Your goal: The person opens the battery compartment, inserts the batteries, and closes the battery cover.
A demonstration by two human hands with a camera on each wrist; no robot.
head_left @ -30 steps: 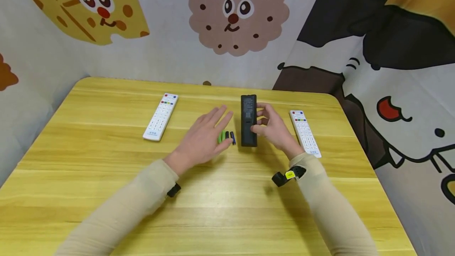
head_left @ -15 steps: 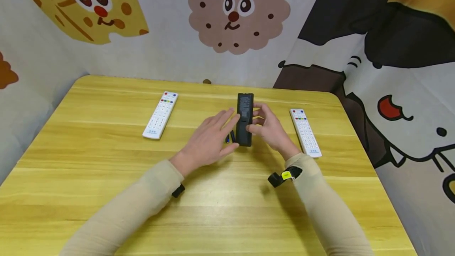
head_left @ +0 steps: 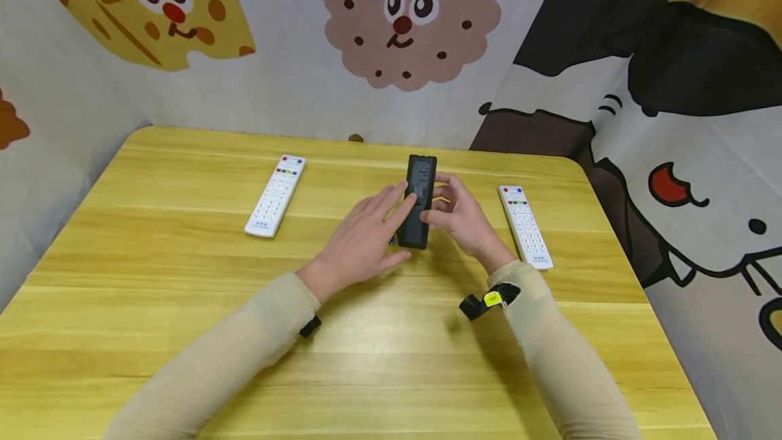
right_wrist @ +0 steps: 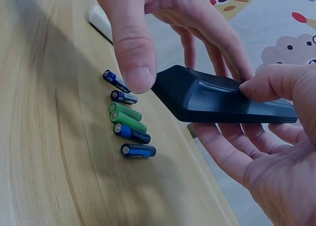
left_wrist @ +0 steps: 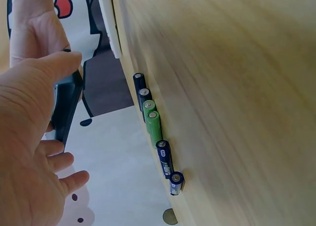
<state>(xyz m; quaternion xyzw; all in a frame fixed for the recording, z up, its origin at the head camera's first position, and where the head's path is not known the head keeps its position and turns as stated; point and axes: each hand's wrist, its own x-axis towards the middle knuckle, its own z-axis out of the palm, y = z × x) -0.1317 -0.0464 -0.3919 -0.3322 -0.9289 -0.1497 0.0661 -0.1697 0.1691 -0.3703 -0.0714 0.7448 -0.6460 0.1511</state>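
My right hand (head_left: pixel 466 219) grips a black remote control (head_left: pixel 421 172) by its right side, its back facing up with the printed label showing. In the right wrist view the thumb lies on the back and the fingers support it from below. My left hand (head_left: pixel 360 240) lies spread along the other side, fingers fairly straight and reaching over the remote's back. Its thumb (right_wrist: pixel 139 77) is at the near end. On the table below is a row of several batteries, blue ones (right_wrist: pixel 138 151) and green ones (right_wrist: pixel 129 121), mostly hidden by the left hand in the head view.
One white remote control (head_left: pixel 276 195) lies on the wooden table (head_left: pixel 379 372) at the left, and another white remote control (head_left: pixel 525 228) lies at the right. A cartoon-printed cloth (head_left: pixel 293 100) hangs behind the table's back edge.
The right hand has brought the black remote leftward, over the batteries, and its lower end now tilts left. The left hand has moved right until its fingers overlap the remote.
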